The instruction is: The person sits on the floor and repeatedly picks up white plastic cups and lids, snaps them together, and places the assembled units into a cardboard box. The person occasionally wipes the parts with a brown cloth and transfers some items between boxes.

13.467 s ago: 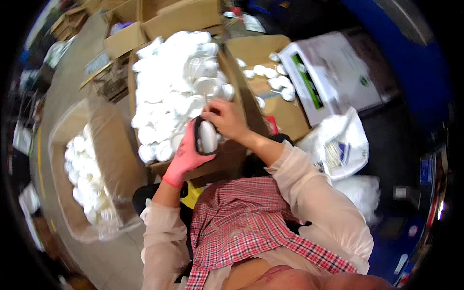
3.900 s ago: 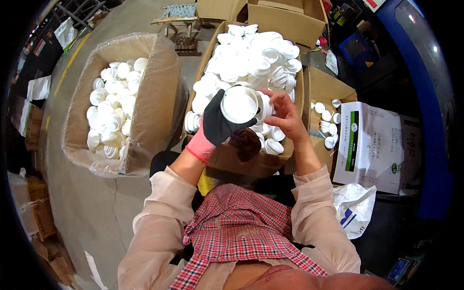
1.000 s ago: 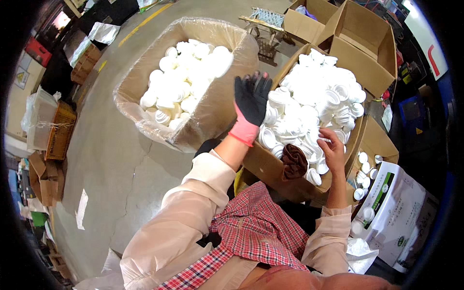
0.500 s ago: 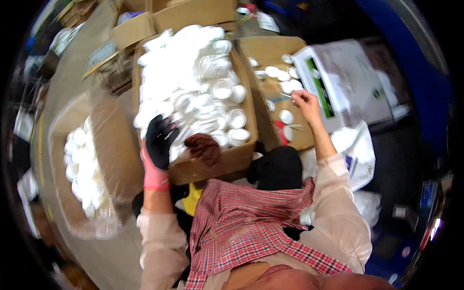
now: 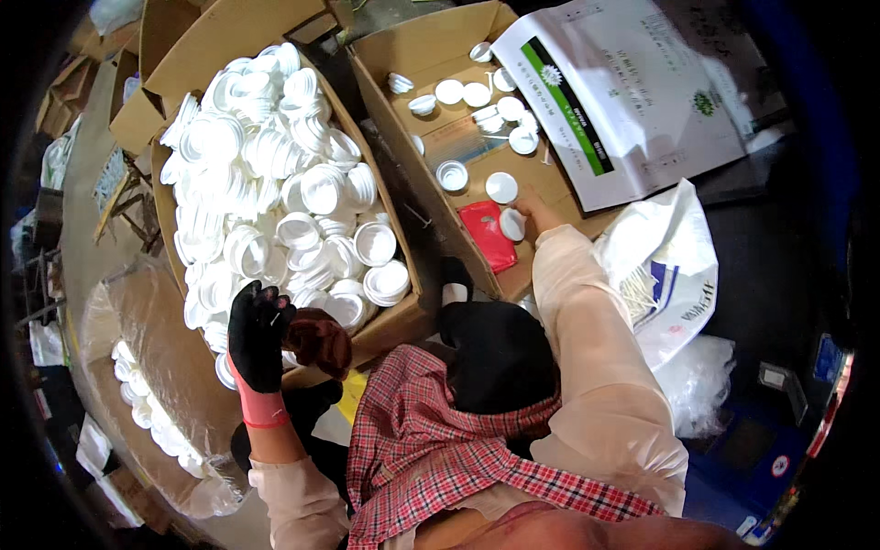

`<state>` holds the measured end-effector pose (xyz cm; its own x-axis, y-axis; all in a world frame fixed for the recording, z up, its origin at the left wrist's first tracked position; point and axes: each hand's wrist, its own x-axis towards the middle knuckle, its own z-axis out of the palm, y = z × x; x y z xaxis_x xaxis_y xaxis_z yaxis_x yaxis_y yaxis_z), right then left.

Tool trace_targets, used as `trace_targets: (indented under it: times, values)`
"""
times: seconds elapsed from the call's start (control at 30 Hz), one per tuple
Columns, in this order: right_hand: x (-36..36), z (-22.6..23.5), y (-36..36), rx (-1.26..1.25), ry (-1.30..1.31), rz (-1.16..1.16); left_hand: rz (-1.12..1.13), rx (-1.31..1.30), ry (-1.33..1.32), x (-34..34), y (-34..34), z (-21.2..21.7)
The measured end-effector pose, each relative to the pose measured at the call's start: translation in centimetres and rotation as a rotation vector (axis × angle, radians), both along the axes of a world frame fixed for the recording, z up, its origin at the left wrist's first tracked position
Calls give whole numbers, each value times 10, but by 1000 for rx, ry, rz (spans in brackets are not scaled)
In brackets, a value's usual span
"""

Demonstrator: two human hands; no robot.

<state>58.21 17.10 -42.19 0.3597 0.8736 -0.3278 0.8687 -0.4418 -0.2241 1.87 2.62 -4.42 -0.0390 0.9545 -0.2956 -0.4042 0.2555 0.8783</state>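
Note:
My left hand (image 5: 258, 339), in a black and pink glove, is over the near left corner of a carton heaped with white round plastic caps (image 5: 275, 174). Its fingers are apart and slightly curled, with nothing in them. Beside it a dark red-brown cloth (image 5: 319, 341) hangs over the carton's near edge. My bare right hand (image 5: 534, 213) reaches into a shallow cardboard box, its fingers closed at the edge of a white cap (image 5: 511, 225). That cap lies against a red packet (image 5: 488, 236); my fingertips are partly hidden. Another white cap (image 5: 501, 187) lies just beyond.
The shallow box (image 5: 390, 55) holds several more caps and thin white sticks. A white printed sheet (image 5: 632, 92) covers its right side. A white bag of sticks (image 5: 674, 275) stands at right. At left is a plastic-lined carton (image 5: 174, 367) with more caps.
My right hand has come nearer, from the middle of the shallow box to the cap by the red packet. The stick it held is no longer visible in it. The view has shifted.

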Motion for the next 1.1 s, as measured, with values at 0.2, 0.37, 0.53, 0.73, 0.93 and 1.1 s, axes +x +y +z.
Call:
trace_targets:
  times: [0.2,0.37,0.53,0.73,0.93,1.1]
  values:
    - [102,-143,-18,217,611,-594,-95,-52,175,8,26,-33]
    - [10,-48,17,476,737,-452,-58,-79,180,20,4,-15]
    - [-59,183,42,728,597,60,-22,-110,84,39,5,7]
    - [-186,386,5,676,815,328,-112,458,1010,45,-30,-2]
    - [-313,465,-69,692,1014,574,-195,657,1234,55,-40,64]
    - [-381,492,-122,702,1049,737,54,702,1009,21,-58,57]
